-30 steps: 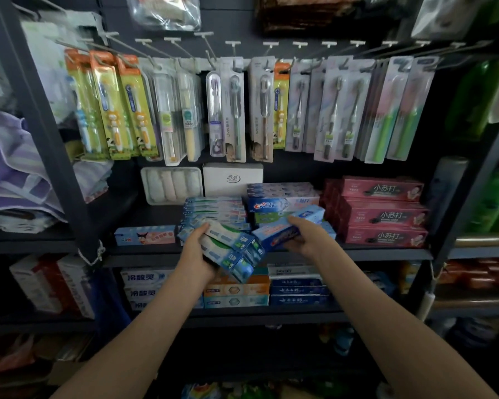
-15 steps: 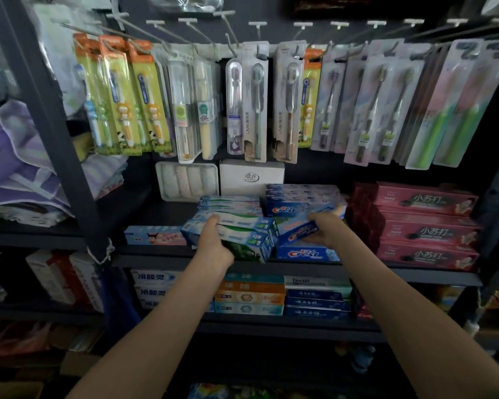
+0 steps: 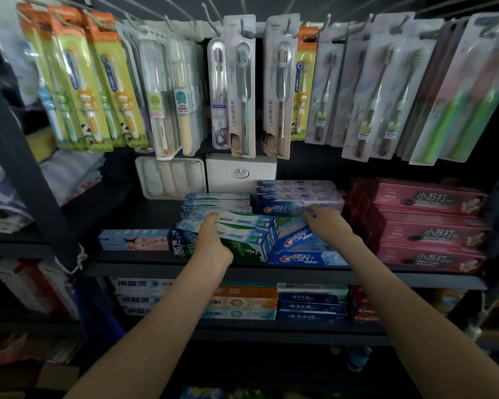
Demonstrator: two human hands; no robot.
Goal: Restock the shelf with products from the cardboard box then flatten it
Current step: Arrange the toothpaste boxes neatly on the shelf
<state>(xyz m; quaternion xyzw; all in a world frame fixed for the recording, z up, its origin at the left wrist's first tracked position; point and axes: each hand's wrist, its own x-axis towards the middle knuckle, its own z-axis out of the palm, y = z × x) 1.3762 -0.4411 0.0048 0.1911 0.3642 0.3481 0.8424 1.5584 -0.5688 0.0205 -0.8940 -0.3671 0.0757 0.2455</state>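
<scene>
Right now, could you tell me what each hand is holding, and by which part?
The left hand grips the green-and-white toothpaste boxes near their left end. The right hand holds a tilted blue Crest box by its upper right end.

There was a single view, from a wide-angle camera worn on the person's head. It faced forward and slightly down, straight at a dark shelf (image 3: 242,267) stocked with toothpaste boxes (image 3: 297,208). It stood close: both forearms reached in from the bottom corners, and the left hand (image 3: 212,243) and right hand (image 3: 327,221) met the boxes near the frame's centre. Hanging toothbrush packs (image 3: 244,90) filled the upper third, and their pegs were cut off by the top edge. The lens bent the shelf uprights (image 3: 26,174) outward at the sides. A lower shelf (image 3: 271,331) showed beneath the arms.
</scene>
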